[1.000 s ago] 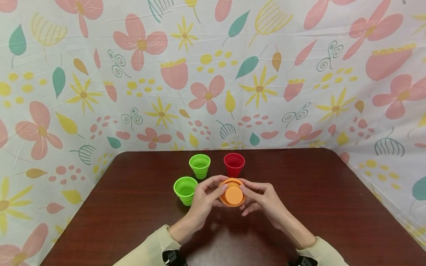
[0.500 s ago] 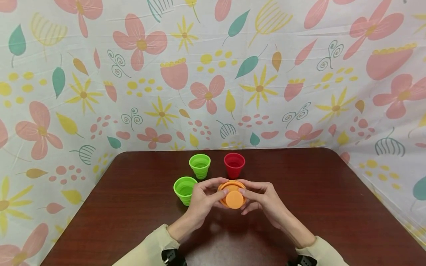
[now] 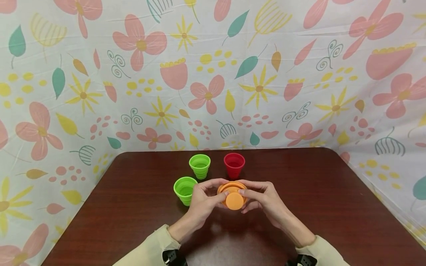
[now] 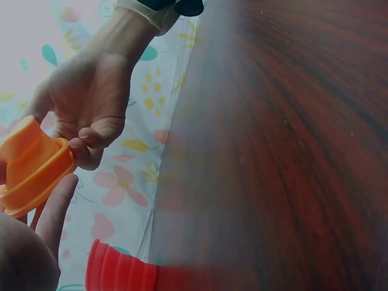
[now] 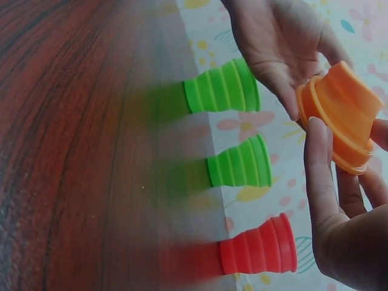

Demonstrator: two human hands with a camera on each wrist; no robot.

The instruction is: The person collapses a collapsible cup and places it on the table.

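Note:
An orange collapsible cup is held above the table between both hands, its round base facing the wearer. My left hand grips its left side, thumb on the front near the base and fingers along the rim behind. On the other side, my right hand pinches it the same way, its lower fingers curled beneath. Both wrist views show the orange cup side-on, with the narrow base part standing out from the wider rim. Some fingertips are hidden behind the cup.
Two green collapsible cups stand upright and extended on the dark wooden table, the nearer green cup partly behind the left hand. A red cup stands behind the orange one. A floral cloth hangs beyond the table.
The orange cup's base has shifted slightly downward and stands out further from the rim, and the thumbs have moved slightly down with it. The green and red cups have stayed put.

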